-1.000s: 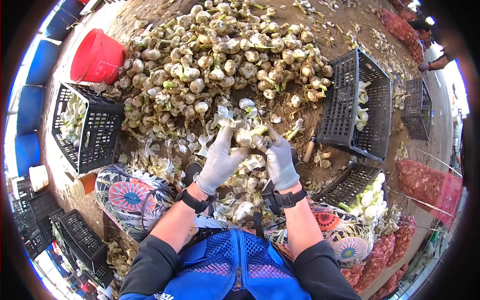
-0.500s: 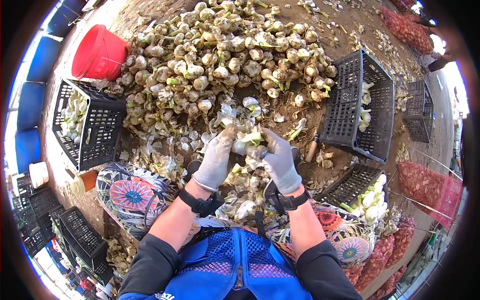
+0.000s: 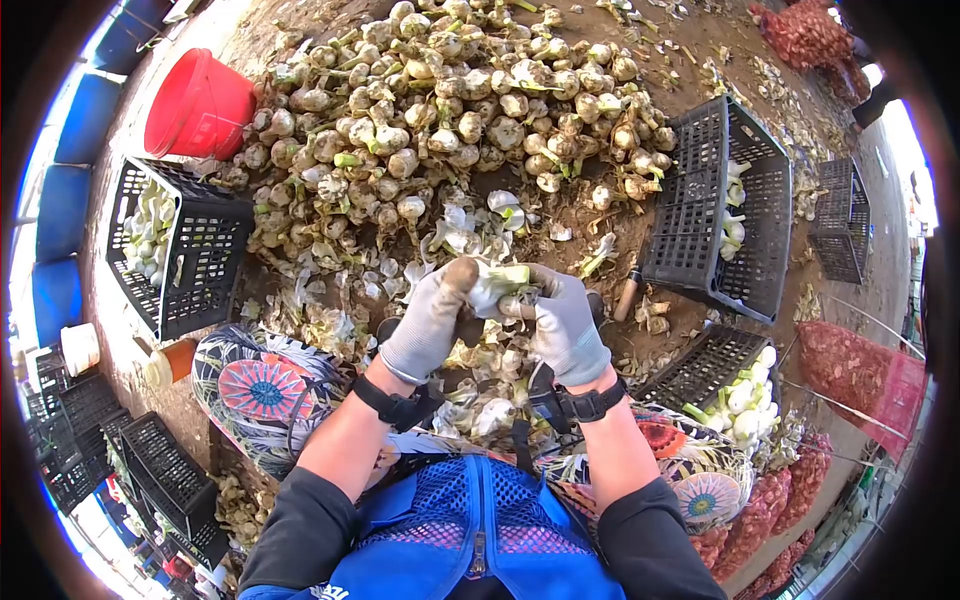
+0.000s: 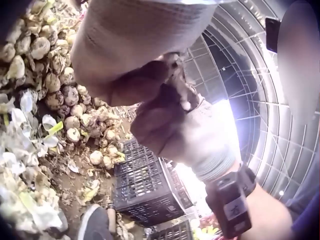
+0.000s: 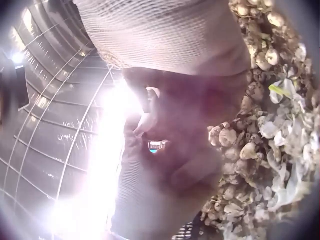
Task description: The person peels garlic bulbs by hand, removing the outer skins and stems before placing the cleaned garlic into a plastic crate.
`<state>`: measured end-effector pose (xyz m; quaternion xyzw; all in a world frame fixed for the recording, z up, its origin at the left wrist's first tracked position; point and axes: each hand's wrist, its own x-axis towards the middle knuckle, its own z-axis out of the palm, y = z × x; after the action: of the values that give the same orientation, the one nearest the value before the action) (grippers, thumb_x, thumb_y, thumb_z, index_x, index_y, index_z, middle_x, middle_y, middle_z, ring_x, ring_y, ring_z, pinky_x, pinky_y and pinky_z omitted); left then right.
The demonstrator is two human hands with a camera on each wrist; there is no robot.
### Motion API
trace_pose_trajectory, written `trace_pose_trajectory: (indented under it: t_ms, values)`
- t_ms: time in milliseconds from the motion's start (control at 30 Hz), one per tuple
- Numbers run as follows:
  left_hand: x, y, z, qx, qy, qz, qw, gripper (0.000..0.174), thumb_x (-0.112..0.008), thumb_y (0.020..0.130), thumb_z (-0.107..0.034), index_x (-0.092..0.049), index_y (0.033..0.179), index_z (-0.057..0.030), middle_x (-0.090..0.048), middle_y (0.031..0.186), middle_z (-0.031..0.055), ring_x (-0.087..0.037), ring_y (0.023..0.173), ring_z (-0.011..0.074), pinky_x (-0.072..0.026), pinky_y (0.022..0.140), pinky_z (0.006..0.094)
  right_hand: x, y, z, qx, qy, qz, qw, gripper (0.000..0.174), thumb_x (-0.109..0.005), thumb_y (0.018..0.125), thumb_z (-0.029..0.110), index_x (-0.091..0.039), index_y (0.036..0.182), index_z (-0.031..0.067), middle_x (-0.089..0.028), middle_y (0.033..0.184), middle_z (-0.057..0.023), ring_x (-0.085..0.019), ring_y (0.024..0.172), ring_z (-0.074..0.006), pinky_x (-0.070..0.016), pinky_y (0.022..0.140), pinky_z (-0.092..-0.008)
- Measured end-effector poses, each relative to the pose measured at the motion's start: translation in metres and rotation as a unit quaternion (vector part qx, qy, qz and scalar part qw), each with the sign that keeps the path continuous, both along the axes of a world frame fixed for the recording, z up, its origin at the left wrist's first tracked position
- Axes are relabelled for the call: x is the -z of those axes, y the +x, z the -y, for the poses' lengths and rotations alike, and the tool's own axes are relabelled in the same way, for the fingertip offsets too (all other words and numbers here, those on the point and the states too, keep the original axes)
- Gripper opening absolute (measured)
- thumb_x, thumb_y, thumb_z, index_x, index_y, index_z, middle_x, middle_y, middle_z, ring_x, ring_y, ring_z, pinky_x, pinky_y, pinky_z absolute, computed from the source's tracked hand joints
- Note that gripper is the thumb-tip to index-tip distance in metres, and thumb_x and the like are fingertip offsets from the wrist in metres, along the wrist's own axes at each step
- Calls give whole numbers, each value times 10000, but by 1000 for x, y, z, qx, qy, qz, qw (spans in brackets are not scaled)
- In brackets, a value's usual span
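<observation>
Here, garlic bulb (image 3: 498,284): white, with a green stem stub, held between both hands above the lap and in front of the heap.
Left hand (image 3: 425,322): in a grey knit glove, fingers curled and the tips pinching the bulb's left side.
Right hand (image 3: 567,325): same glove, fingers curled round the bulb's right side; a black strap sits at the wrist.
Heap of garlic (image 3: 450,110): knobbly, soil-stained bulbs with stems, on bare earth beyond the hands.
Peelings (image 3: 485,400): papery white skins, strewn between the knees and up to the heap.
Left crate (image 3: 205,265): black plastic lattice, holding pale cleaned bulbs.
Right crate (image 3: 700,215): the same lattice, a few bulbs inside; a wooden handle (image 3: 625,295) lies between it and the right hand.
Red bucket (image 3: 195,105): smooth plastic, touching the heap's left edge.
Mesh sack (image 3: 855,365): red netting, at far right.
Left wrist view only: an arched mesh roof (image 4: 250,100) overhead.
Right wrist view: glare and glove knit; the bulb cannot be made out.
</observation>
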<state>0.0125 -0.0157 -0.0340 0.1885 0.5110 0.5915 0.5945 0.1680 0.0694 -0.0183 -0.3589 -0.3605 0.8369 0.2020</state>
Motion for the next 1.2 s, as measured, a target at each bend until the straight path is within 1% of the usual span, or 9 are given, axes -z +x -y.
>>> trace_pose_trajectory:
  t_ms: [333,433,733,800,900,933,1000,1133,1200]
  values:
    - [-11,4,-1,48,-76,208,974,555,-431,1022,-553,-607,1187,-53,-616,833,14,-471,527,82,-368,483,248,-12,3,-5,2,116,92,989,375,-585,816,-66,-645,1186,-50,-701,989,-53,-646,795,-93,-534,714,-223]
    - [-4,3,-7,61,-4,-155,986,403,-596,987,-308,-560,1256,-9,-631,994,36,-581,834,90,-484,715,244,-5,7,-2,47,51,34,997,384,-674,865,13,-617,1242,-29,-697,1032,-46,-639,876,-93,-520,766,-222]
    - [-3,18,-10,104,-49,-251,961,552,-652,928,-205,-465,1380,51,-598,1259,128,-570,1116,166,-449,974,301,69,23,-3,71,133,233,961,375,-524,852,-45,-607,1212,-109,-706,1060,-114,-658,949,-145,-539,764,-257]
    - [19,16,-6,68,-45,-216,973,519,-626,923,-186,-490,1357,64,-620,1219,131,-584,1085,166,-465,942,298,77,43,-14,90,99,271,953,286,-588,835,43,-707,1089,-14,-724,828,-73,-598,624,-124,-473,569,-266]
    - [45,6,2,69,-94,-184,976,454,-574,930,-174,-542,1310,72,-643,1165,129,-593,1029,161,-472,906,287,62,106,-66,185,260,391,863,168,-613,828,128,-768,829,65,-718,750,-154,-679,659,-275,-514,601,-376]
    - [47,6,3,75,-113,-190,972,456,-575,936,-189,-545,1308,72,-645,1182,137,-592,1004,163,-472,889,285,69,153,-108,137,402,530,734,173,-588,843,122,-738,776,68,-714,800,-185,-689,706,-316,-516,597,-382]
    - [50,6,0,85,-106,-197,971,452,-577,939,-204,-556,1295,73,-649,1185,146,-596,985,161,-475,879,283,-47,209,-154,438,332,359,755,219,-538,953,186,-678,841,61,-662,747,-71,-609,665,-125,-470,562,-258]
    - [38,18,-10,98,-114,-224,963,444,-593,937,-208,-570,1280,73,-656,1162,150,-599,984,157,-476,878,282,-182,302,-227,632,361,288,623,273,-632,945,236,-639,1124,30,-677,931,-95,-654,799,-187,-537,658,-282]
    - [47,24,-10,60,-90,-195,975,404,-607,929,-185,-597,1246,66,-673,1124,139,-611,953,160,-484,861,284,-195,291,-230,614,364,245,656,191,-624,938,117,-666,1090,9,-691,956,-128,-676,846,-230,-564,680,-313]
